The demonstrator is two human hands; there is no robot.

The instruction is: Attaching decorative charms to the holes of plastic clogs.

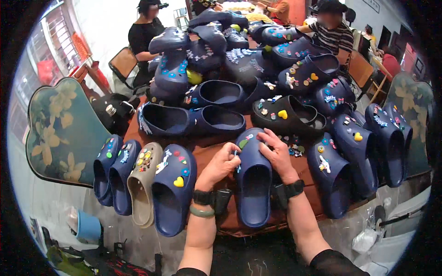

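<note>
A navy blue clog [254, 158] sits at the near middle of the table, toe pointing away from me and heel toward me. Its toe carries a few charms, a green one [242, 145] among them. My right hand [276, 152] grips the right side of the toe, fingers curled over the top. At the toe's left edge my left hand [221, 163] is closed in a pinch on a small blue charm [236, 154]. Part of that charm is hidden by my fingers. Loose charms [294, 146] lie on the table just beyond my right hand.
Decorated clogs stand along both sides: a navy clog [172, 184] and a beige clog [143, 184] at left, a navy clog [328, 170] at right. A black clog [283, 115] lies ahead, before a big pile of clogs [202, 60]. Other people sit around the far end.
</note>
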